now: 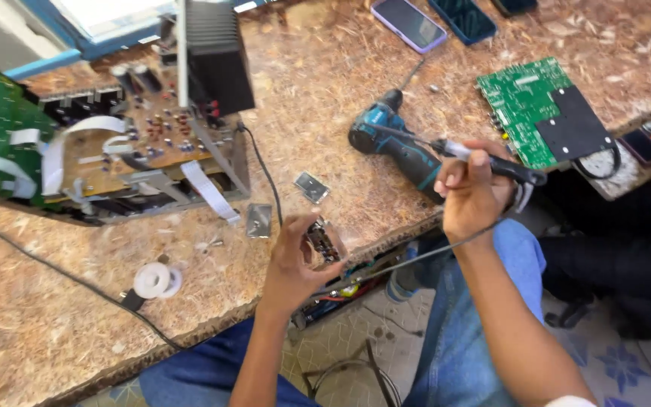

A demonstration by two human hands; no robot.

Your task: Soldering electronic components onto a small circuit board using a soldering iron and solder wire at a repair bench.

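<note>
Left hand gripping small dark circuit module at chipboard desk edge; right hand clasping black soldering iron, tip pointing away left, above-right of module.

Three flat rectangular phones lie screen-up at the far edge of the speckled brown chipboard surface. The lilac-framed phone with a dark grey screen lies leftmost. Just beside it is the blue-edged phone with a dark teal screen. The black phone, cut off by the frame, lies furthest right.

Cordless drill (teal), phones.
</note>
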